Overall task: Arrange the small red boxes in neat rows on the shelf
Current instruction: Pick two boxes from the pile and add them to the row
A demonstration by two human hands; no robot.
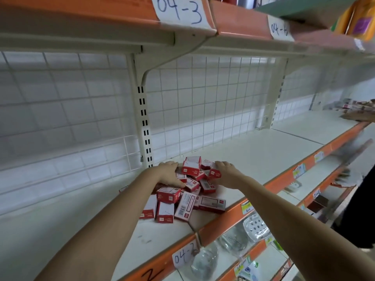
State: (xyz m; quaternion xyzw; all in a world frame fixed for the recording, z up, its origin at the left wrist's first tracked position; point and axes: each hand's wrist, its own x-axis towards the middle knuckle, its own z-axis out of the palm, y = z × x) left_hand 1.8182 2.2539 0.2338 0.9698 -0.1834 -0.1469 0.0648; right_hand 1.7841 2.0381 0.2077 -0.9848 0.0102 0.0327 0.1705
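Observation:
A loose pile of several small red and white boxes [186, 203] lies jumbled on the white shelf [263, 155], near its orange front edge. Some boxes lie flat, others are tilted or stacked on one another. My left hand [169, 176] is at the far left side of the pile, its fingers curled over the boxes and its thumb stretched along them. My right hand [226, 173] is at the far right side, with its fingers curled round a red box [214, 173]. One box [191, 165] stands highest between the two hands.
A wire grid back panel [203, 102] and a slotted upright [144, 122] stand behind the pile. The upper shelf carries a label 04-3 [179, 11]. Lower shelves hold clear glass items [233, 240]. Another person [361, 209] stands at the right.

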